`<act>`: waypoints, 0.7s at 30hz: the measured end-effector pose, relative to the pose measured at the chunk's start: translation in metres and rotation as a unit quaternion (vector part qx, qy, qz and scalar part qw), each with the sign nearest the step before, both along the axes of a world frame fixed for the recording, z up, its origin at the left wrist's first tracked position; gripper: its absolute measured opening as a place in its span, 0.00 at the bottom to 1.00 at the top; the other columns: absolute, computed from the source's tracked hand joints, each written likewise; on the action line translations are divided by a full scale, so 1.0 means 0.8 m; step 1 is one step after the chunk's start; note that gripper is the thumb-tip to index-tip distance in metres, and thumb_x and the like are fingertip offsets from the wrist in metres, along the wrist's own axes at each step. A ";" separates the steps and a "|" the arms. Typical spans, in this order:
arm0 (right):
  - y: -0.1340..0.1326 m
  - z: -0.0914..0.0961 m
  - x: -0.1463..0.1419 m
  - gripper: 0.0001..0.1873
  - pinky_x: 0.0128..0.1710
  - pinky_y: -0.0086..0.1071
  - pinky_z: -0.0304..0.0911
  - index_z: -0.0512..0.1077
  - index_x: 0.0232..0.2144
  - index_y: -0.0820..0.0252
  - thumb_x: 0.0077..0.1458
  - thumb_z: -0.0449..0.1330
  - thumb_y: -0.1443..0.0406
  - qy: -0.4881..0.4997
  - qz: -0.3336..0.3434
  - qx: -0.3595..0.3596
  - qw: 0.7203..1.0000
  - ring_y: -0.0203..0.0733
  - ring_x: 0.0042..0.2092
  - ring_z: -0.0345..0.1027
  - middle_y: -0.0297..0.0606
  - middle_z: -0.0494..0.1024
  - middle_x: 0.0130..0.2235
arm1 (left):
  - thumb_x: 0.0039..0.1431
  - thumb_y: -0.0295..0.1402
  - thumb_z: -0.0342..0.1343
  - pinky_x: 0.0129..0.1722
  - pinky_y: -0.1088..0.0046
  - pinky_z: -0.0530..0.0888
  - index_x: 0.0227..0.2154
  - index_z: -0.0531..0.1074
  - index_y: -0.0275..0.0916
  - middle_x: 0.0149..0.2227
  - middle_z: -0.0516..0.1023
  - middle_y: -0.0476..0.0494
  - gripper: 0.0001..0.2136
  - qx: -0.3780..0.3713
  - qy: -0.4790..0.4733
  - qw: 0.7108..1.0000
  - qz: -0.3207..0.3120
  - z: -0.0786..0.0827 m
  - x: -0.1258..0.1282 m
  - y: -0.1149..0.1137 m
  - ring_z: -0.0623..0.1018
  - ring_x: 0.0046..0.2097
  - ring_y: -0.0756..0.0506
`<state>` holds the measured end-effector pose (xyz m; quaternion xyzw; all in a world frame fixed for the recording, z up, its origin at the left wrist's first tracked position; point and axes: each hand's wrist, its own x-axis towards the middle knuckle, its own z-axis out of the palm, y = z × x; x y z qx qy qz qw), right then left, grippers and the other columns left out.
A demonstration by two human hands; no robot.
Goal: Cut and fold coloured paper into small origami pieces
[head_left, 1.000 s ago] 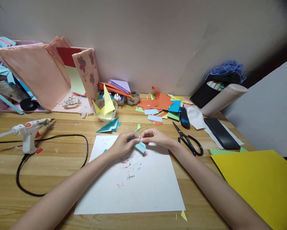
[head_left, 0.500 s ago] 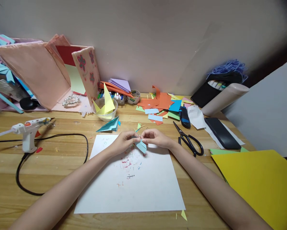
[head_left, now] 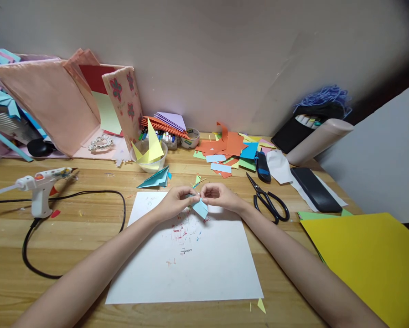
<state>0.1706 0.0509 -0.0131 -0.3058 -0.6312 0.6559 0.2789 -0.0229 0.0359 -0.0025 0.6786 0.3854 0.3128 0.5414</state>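
My left hand (head_left: 174,202) and my right hand (head_left: 221,196) meet over the far edge of a white sheet (head_left: 190,259) on the wooden table. Both pinch a small light blue folded paper piece (head_left: 200,208) between thumbs and fingertips. The piece hangs just above the sheet, its lower corner pointing down. Red and blue marks stain the sheet below it. A folded teal paper shape (head_left: 156,179) lies just beyond my left hand.
Black scissors (head_left: 269,199) lie right of my right hand. A glue gun (head_left: 40,187) with a black cable (head_left: 70,214) stands at left. Paper scraps (head_left: 230,150), a clear bowl with yellow paper (head_left: 149,152), a tape roll (head_left: 190,139) and markers sit at the back. A large yellow sheet (head_left: 368,259) lies at right.
Both hands have kept pinching the blue piece with only tiny finger shifts. Nothing else has moved.
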 end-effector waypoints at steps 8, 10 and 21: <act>0.000 -0.002 -0.004 0.16 0.27 0.26 0.58 0.65 0.26 0.62 0.45 0.62 0.56 -0.020 -0.001 0.000 1.000 0.32 0.26 0.61 0.32 0.66 0.26 | 0.51 0.39 0.54 0.24 0.76 0.64 0.26 0.70 0.34 0.26 0.71 0.45 0.11 -0.034 0.010 0.999 0.007 0.000 -0.001 -0.002 0.69 0.28 0.50; -0.001 -0.004 -0.005 0.16 0.26 0.25 0.56 0.65 0.25 0.62 0.44 0.63 0.56 -0.017 -0.001 -0.003 1.000 0.30 0.25 0.60 0.31 0.66 0.26 | 0.52 0.39 0.54 0.23 0.77 0.64 0.26 0.70 0.34 0.26 0.70 0.46 0.11 -0.033 0.013 0.999 -0.004 -0.002 -0.001 -0.001 0.68 0.28 0.51; 0.000 -0.001 -0.001 0.15 0.29 0.27 0.58 0.67 0.26 0.63 0.48 0.60 0.56 -0.009 -0.011 0.007 1.000 0.32 0.27 0.62 0.32 0.66 0.24 | 0.53 0.42 0.52 0.25 0.75 0.67 0.27 0.69 0.35 0.26 0.70 0.47 0.13 0.002 0.051 0.998 0.037 0.000 0.004 -0.007 0.70 0.28 0.50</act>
